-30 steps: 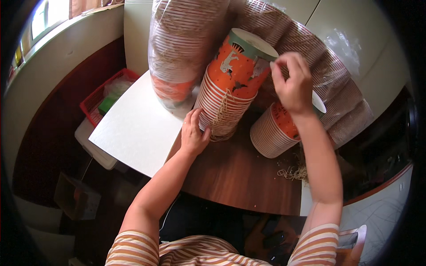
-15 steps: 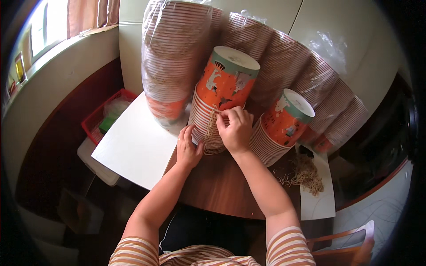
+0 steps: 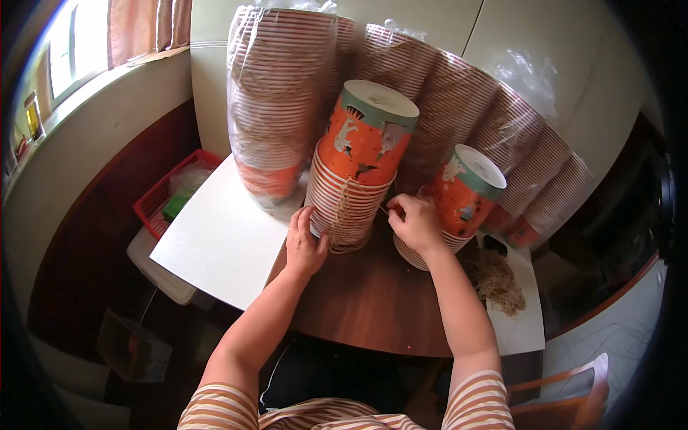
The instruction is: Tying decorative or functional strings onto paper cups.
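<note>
A tall stack of upside-down paper buckets (image 3: 364,154), orange and green with printed animals on the top one, stands in front of me. A looped bundle of thin tan string (image 3: 345,215) hangs down its front side. Against the stack's lower left side rests my left hand (image 3: 307,242), its thumb and fingers apart, beside the string. My right hand (image 3: 417,223) is between this stack and a shorter stack of the same buckets (image 3: 467,197). Its fingertips are pinched on a thin strand of string leading to the taller stack.
Several plastic-wrapped bucket stacks (image 3: 459,104) line the back; another wrapped stack (image 3: 281,93) stands at left. A tangled heap of tan fibres (image 3: 500,287) lies right on the brown tabletop's (image 3: 365,308) white side panel. A red basket (image 3: 152,208) sits at left, a chair (image 3: 573,401) lower right.
My right hand has moved from the front of the taller stack to its right, drawing a strand along. The left hand stays at the stack's lower left.
</note>
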Demonstrator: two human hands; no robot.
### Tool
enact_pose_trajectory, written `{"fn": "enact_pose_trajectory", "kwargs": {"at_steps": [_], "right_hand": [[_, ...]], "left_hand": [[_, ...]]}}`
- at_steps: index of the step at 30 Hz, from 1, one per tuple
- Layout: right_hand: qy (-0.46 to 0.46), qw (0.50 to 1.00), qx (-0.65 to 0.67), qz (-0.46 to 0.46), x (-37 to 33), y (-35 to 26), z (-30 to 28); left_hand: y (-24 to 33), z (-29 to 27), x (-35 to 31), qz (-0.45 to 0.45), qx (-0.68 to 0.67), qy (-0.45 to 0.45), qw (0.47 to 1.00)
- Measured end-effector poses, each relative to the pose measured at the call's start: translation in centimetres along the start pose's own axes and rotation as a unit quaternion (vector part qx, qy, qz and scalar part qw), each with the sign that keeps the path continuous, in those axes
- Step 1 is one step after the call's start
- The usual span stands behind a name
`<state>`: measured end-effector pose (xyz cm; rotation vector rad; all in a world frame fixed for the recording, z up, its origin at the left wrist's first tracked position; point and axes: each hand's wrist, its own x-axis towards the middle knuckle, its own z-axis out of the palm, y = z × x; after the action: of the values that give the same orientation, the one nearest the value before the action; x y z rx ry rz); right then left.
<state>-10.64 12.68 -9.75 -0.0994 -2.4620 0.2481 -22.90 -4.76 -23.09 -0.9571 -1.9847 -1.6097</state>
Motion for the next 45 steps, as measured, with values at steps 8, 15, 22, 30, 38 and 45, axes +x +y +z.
{"fn": "enact_pose_trajectory", "kwargs": {"at_steps": [8, 15, 22, 30, 38, 45], "right_hand": [[0.005, 0.997, -0.033, 0.067, 0.9, 3.4, 3.8], [-0.027, 0.764, 0.49, 0.419, 1.3, 4.2, 5.1], [0.064, 0.921, 0.301, 0.238, -1.1, 0.2, -1.4], [0.105, 0.958, -0.255, 0.08, -0.7, 0.8, -11.7], [0.065, 0.98, -0.143, 0.121, 0.7, 4.1, -13.7], [0.065, 0.976, -0.086, 0.191, 2.0, 6.0, -14.2]], "left_hand": [[-0.4, 0.2, -0.2, 0.022, 0.029, -0.001, 0.999], [0.0, 0.6, -0.3, -0.004, -0.013, 0.0, 1.0], [-0.5, 0.1, -0.2, 0.009, 0.005, 0.01, 1.0], [-0.6, -0.3, -0.4, -0.044, -0.005, 0.047, 0.998], [-0.2, 0.4, -0.6, -0.011, 0.06, 0.038, 0.997], [0.0, 0.7, -0.6, 0.007, 0.104, 0.047, 0.993]]}}
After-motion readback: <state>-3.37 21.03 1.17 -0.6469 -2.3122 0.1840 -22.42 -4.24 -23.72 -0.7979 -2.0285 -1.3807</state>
